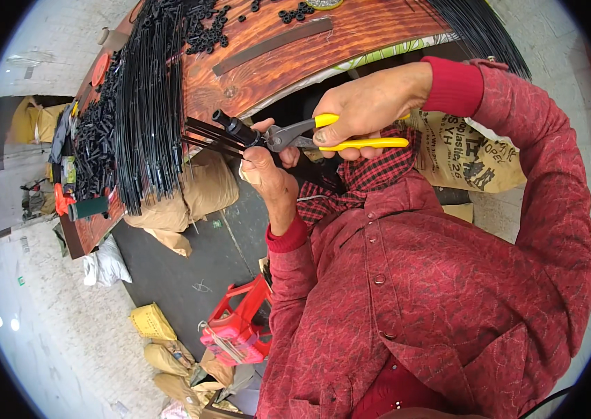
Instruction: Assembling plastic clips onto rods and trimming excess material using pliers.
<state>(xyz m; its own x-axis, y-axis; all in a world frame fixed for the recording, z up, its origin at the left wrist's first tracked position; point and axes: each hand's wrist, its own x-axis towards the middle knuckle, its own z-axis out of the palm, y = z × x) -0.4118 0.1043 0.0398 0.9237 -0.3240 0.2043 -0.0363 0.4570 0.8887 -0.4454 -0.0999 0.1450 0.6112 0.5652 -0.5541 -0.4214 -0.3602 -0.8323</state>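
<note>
My left hand (274,187) is closed around a black tubular plastic part (237,128) in front of the wooden table. Several thin black rods (206,130) stick out beside this part toward the table. Pale tape wraps the thumb of that hand. My right hand (374,99) grips a pair of pliers (372,143) by its yellow handles. Its dark metal jaws lie against the black part, right next to my left fingers. Exactly what the jaws pinch is hidden.
On the reddish wooden table (274,70) lie a thick bundle of long black rods (147,105), heaps of small black parts (93,150) and a flat dark strip (272,46). Brown sacks (205,185) sit below. A red plastic stool (236,328) stands on the dark mat (170,279).
</note>
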